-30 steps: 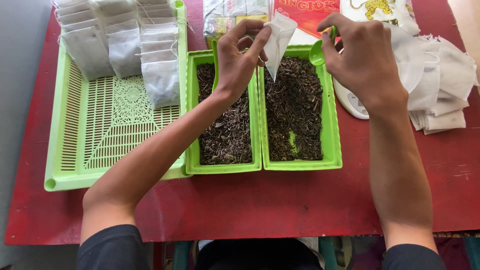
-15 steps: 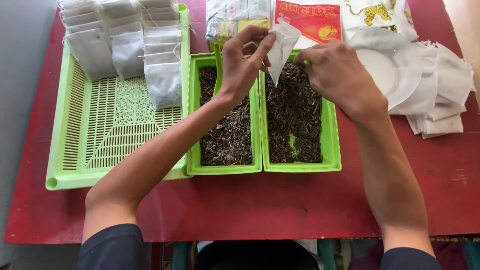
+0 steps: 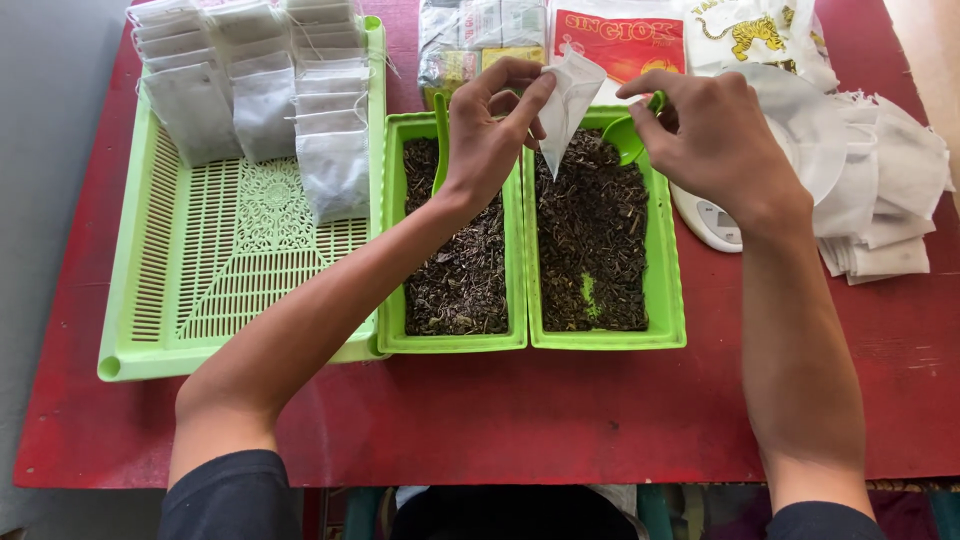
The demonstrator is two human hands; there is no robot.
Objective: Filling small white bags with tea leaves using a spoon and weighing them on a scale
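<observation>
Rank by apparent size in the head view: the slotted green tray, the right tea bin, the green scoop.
1. Slotted green tray, clearly largest.
2. Right tea bin, about half the tray's footprint.
3. Green scoop, smallest, though the right hand hides part of it.

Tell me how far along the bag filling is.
Done: three rows of filled bags lie in the slotted tray. In hand: the left hand holds one white bag over the right tea tray, and the right hand holds a green scoop. Left: a pile of empty bags and both trays of tea.
</observation>
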